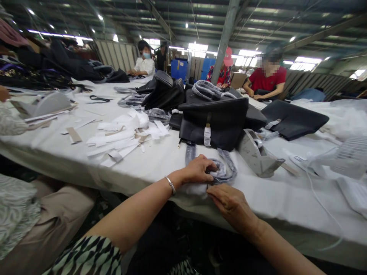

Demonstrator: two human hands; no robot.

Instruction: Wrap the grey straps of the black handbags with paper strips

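A black handbag stands on the table in front of me, with a plastic-wrapped handle looping forward from it onto the cloth. My left hand is closed on the near part of this handle, thumb and fingers bent around it. Just nearer the table edge, my right hand has thumb and fingers pressed together at a white piece of wrapping. What exactly sits between those fingertips is too small to make out. Another wrapped handle lies over the bag's top.
A grey tape dispenser stands right of the bag; a second dispenser is at the left. White paper strips lie heaped left of the bag. A fan and its cord are at the right. Co-workers sit across and at my left.
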